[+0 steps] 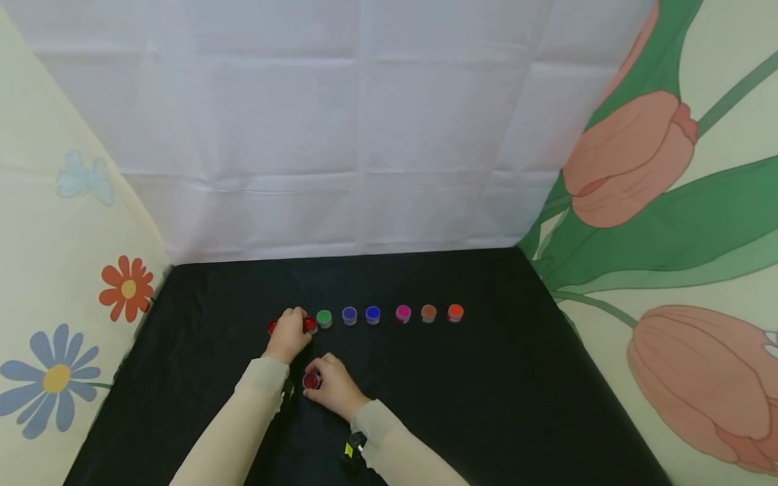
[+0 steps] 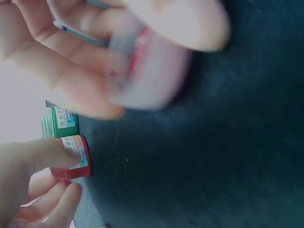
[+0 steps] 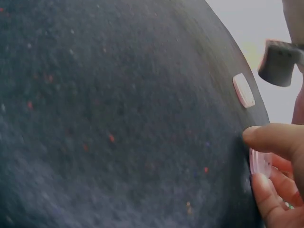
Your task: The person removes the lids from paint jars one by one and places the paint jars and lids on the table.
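In the head view my left hand (image 1: 288, 335) is at the left end of a row of small paint pots, pinching a red paint pot (image 1: 310, 325). The left wrist view shows that labelled red pot (image 2: 80, 156) between its thumb and fingers, beside a green pot (image 2: 61, 121). Nearer the body, my right hand (image 1: 335, 386) pinches a small clear round lid (image 1: 312, 381) with red inside, blurred in the left wrist view. Thumb and fingertips grip its rim (image 3: 260, 163) in the right wrist view. Another red round piece (image 1: 272, 327) is partly hidden behind the left hand.
The row continues rightward with green (image 1: 324, 318), purple (image 1: 349, 315), blue (image 1: 373, 314), pink (image 1: 403, 313), brown (image 1: 428, 313) and orange (image 1: 455, 312) pots. A pale pinkish lid (image 3: 243, 90) lies on the black cloth (image 1: 486, 391). White fabric (image 1: 365, 135) hangs behind the table.
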{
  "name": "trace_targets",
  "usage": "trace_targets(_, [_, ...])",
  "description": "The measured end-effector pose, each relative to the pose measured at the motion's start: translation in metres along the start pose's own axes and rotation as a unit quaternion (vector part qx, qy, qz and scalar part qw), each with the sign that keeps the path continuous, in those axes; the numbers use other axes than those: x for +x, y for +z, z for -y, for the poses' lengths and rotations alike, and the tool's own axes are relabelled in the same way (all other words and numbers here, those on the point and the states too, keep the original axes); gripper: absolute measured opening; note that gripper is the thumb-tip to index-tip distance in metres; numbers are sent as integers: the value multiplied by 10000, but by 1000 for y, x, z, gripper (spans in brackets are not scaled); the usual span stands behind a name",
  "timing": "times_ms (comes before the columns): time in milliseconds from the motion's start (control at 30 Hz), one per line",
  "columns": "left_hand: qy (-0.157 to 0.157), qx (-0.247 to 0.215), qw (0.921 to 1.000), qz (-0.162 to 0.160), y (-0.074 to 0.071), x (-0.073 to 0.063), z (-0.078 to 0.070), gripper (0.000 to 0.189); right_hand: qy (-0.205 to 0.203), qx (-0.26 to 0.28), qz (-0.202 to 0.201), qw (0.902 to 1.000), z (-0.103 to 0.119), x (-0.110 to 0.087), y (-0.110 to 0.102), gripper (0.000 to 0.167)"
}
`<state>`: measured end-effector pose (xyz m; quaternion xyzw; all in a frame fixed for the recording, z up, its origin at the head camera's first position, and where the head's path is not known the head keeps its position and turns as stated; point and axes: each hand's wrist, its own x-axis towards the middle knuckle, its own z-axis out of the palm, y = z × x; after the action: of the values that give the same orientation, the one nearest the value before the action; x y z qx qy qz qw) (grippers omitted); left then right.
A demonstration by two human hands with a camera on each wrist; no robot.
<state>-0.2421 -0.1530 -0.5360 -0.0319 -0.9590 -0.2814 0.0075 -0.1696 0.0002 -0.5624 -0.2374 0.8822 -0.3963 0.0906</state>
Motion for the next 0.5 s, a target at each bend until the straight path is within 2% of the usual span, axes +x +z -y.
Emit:
trace_targets(167, [184,7,9998,-11,-1,-1,1,30,-92,-278,111,9995,5,-2,5,29])
trace_targets(300, [104,75,9999,-93,-3,0,5,29,-168,-405,96,9990,9,-2,8,30])
trace_targets(500, [-3,114,9999,-42,-3,2,6,30,-315,-621,42,9976,11,-3,10,31])
